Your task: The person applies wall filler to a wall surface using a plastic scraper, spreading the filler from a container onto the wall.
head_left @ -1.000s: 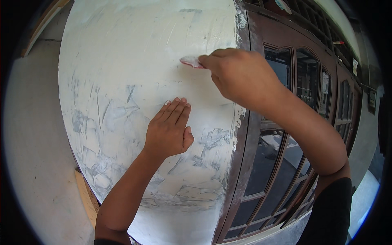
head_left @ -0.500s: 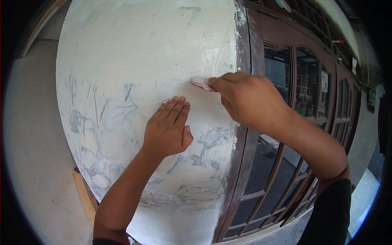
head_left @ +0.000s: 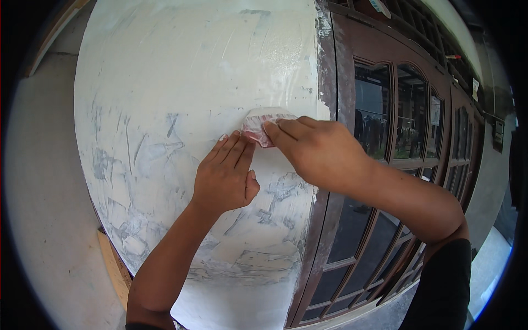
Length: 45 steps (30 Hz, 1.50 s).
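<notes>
Scraper (head_left: 254,127) pinched between thumb and fingers of the right hand (head_left: 324,151), at the wall (head_left: 187,60), just beside the fingertips of the left hand (head_left: 224,179), which is flattened, fingers straight, grasping nothing

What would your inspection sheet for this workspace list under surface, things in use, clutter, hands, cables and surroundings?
Surface: white-coated wall, grey streaking mainly lower down.
Things in use: scraper, smeared white with red showing.
Clutter: brown board at lower left.
Hands: right hand grips the scraper; left hand, fingers extended, appears to rest on the white-coated wall, close to the scraper.
Cables: none clearly seen.
Surroundings: brown glazed door right, side wall left.
</notes>
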Motion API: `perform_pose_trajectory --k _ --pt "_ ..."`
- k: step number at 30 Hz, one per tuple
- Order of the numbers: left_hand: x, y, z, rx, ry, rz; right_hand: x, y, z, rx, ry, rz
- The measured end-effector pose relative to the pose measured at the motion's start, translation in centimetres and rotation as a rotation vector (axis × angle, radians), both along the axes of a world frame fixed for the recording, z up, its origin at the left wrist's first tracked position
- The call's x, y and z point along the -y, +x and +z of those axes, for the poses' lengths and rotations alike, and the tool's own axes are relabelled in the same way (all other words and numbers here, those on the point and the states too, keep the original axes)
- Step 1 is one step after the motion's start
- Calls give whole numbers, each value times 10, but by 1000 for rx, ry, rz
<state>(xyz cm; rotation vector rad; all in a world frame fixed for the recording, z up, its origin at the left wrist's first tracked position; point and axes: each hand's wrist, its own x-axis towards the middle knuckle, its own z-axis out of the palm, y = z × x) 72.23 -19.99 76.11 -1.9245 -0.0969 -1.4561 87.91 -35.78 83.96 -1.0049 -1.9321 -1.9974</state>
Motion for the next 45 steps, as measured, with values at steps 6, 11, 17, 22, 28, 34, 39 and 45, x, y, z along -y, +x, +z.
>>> perform_pose_trajectory --k 6,11,17,22,28,34,39,45 --pt "-1 8 1 23 45 -26 0 33 126 -70 501 -77" --pt "-4 0 -1 23 26 -9 -25 43 21 105 239 -45" --pt "-3 1 -1 28 23 -1 36 -5 2 -397 -141 61" --pt "-1 10 -1 29 30 -32 13 32 116 -212 357 46" --pt "-2 4 -2 30 28 -2 -17 43 -12 118 249 -122" --pt "-3 4 -1 29 8 -4 35 -10 10 -475 -157 81" --pt "-1 9 0 27 32 -37 17 4 122 -284 381 -93" --pt "-3 1 -1 10 16 -2 -32 34 -11 167 259 -201"
